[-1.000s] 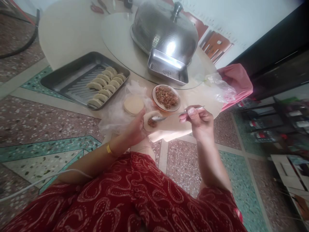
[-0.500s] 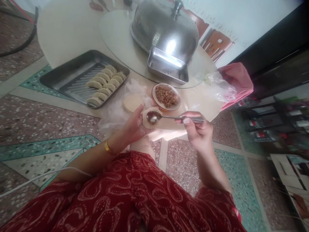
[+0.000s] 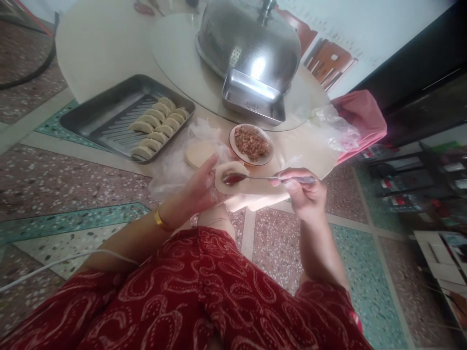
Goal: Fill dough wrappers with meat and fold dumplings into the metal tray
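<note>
Middle of the frame: the left hand (image 3: 199,187) is cupped under a thin round pale dough wrapper (image 3: 229,177), fingers curled up around its left edge so it sits like a shallow dish. The right hand (image 3: 304,192) is pinched shut on the handle of a slim metal spoon (image 3: 262,178), and the spoon's bowl rests right on the wrapper's centre with a dab of reddish-brown minced filling in it.

Handling-wise, I'd guess that wrapper is light, floppy and a bit tacky. It looks like it would tear or stretch if poked hard, so supporting it from underneath with a flat palm seems the sane way to hold it, and pinching should happen only at the rim. The spoon is stiff and smooth, easy to grip at the far end of the handle as it is here.

Just above the hands sits a small round dish with an orange rim (image 3: 251,144) full of the same mince, and left of that a stack of plain round wrappers (image 3: 199,153) on crinkly clear plastic (image 3: 171,170). Upper left there's a rectangular steel tray (image 3: 102,121) with a neat double row of folded pale dumplings (image 3: 156,129). A big domed metal cover (image 3: 251,48) sits at top centre of the pale round counter (image 3: 109,48).
</note>
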Demonstrator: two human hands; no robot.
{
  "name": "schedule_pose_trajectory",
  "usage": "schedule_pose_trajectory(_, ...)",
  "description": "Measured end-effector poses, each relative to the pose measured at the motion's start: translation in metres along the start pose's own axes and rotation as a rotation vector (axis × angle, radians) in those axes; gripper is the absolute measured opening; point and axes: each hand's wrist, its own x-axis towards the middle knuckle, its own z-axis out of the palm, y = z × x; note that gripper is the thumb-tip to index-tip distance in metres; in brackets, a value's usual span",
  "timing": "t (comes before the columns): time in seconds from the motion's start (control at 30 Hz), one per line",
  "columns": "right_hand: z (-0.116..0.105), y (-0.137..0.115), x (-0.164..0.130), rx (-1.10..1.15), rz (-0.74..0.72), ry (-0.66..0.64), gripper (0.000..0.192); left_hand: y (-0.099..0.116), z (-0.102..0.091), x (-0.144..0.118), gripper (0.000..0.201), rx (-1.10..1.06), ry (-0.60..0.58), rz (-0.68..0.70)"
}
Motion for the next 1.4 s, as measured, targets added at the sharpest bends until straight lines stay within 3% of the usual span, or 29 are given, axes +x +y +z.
schedule_pose_trajectory(0.2, 0.007, -0.010, 0.003, -0.021, -0.002, 0.040, 0.011, -0.003, -0.004, 0.004, 0.057, 0.058, -0.005, 0.039)
schedule_pose_trajectory(0.37, 0.012, -0.015, 0.002, -0.082, -0.019, 0.063, 0.012, -0.004, -0.009, 0.006, 0.058, 0.062, -0.083, 0.028)
schedule_pose_trajectory(0.6, 0.020, -0.020, 0.003, -0.218, -0.031, -0.008, 0.012, -0.003, -0.009, 0.008, 0.050, 0.006, 0.039, 0.075)
schedule_pose_trajectory(0.7, 0.019, -0.020, 0.004, -0.237, -0.021, -0.009, 0.012, -0.004, -0.012, 0.009, 0.053, 0.028, 0.032, 0.087)
schedule_pose_trajectory(0.9, 0.019, -0.016, 0.013, -0.085, 0.027, 0.067, 0.013, -0.003, -0.021, 0.010, 0.052, 0.056, -0.065, 0.082)
schedule_pose_trajectory(1.1, 0.025, -0.014, 0.029, 0.053, 0.144, 0.214, 0.031, -0.002, -0.018, 0.008, 0.055, 0.086, -0.042, 0.084)
schedule_pose_trajectory(1.3, 0.023, 0.003, 0.038, 0.234, 0.263, 0.209, 0.030, 0.000, -0.019, 0.008, 0.059, 0.043, -0.097, 0.020)
schedule_pose_trajectory(1.4, 0.016, 0.015, 0.037, 0.273, 0.270, 0.339, 0.031, 0.004, -0.025, 0.009, 0.062, 0.010, -0.094, -0.015)
